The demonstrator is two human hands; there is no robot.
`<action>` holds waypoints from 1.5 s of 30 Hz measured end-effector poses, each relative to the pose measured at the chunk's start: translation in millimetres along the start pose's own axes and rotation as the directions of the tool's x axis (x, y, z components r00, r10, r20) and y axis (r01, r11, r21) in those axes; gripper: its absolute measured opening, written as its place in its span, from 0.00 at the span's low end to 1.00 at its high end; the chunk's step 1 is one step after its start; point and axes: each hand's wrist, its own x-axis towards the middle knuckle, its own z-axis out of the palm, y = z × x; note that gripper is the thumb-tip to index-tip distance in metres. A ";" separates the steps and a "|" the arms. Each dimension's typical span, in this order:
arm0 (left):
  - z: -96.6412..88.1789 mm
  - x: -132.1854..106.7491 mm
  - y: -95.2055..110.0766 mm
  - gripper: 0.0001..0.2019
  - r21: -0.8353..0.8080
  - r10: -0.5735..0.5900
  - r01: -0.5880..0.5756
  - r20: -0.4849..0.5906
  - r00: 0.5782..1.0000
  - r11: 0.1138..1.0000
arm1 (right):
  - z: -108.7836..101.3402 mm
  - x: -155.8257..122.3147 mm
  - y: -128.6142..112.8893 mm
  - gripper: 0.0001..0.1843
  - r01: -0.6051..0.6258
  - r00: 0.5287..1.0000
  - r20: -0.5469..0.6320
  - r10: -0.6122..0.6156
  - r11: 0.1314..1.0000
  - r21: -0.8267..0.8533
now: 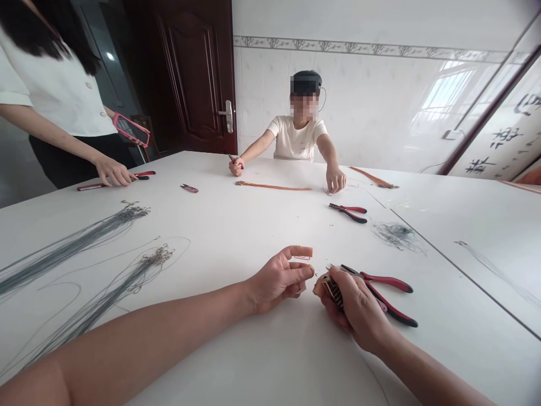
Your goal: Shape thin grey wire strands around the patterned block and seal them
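My left hand (283,276) is above the table, its taped index finger stretched out. Its thumb is pressed near the curled fingers, and a tiny dark bit shows at the thumb tip; what is pinched there is too small to name. Close by on the right, my right hand (355,304) is closed around small thread snips (382,305) with a pink handle end; most of them is hidden by the hand. A gold-and-black ribbed piece (333,290) shows under the right thumb. Red-and-black pliers (391,282) lie just beyond that hand. Beneath my left fingers is a small red-edged clear piece (302,257).
Bundles of grey wire strands (112,287) lie at left, with loose curling strands. Another pair of pliers (350,211), a wire tangle (397,234), snips (189,188) and an orange strand bundle (274,186) lie farther off. One person (300,135) sits opposite; another (63,96) stands left, touching a tool.
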 end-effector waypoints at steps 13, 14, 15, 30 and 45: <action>-0.1 -1.0 0.5 0.21 0.020 0.003 -0.003 0.011 1.000 1.000 | 0.2 0.4 2.3 0.22 0.002 0.999 -0.034 -0.003 1.000 -0.027; 0.0 -1.0 0.5 0.21 0.022 0.002 -0.002 0.014 1.000 1.000 | 0.3 0.8 2.4 0.22 0.000 0.999 -0.035 -0.001 1.000 -0.030; 0.2 -0.9 0.5 0.21 0.024 0.001 -0.002 0.016 1.000 1.000 | 0.5 1.0 2.4 0.23 -0.002 0.999 -0.036 0.000 0.999 -0.033; 1.5 -0.8 0.3 0.20 0.045 0.007 -0.009 0.035 0.999 0.999 | 0.8 2.7 4.4 0.21 0.009 1.000 -0.019 -0.010 0.998 -0.055; -0.5 1.2 -1.4 0.20 0.040 -0.006 0.005 0.024 1.000 0.999 | -5.3 -0.1 8.6 0.14 0.104 0.994 -0.051 -0.096 0.976 0.190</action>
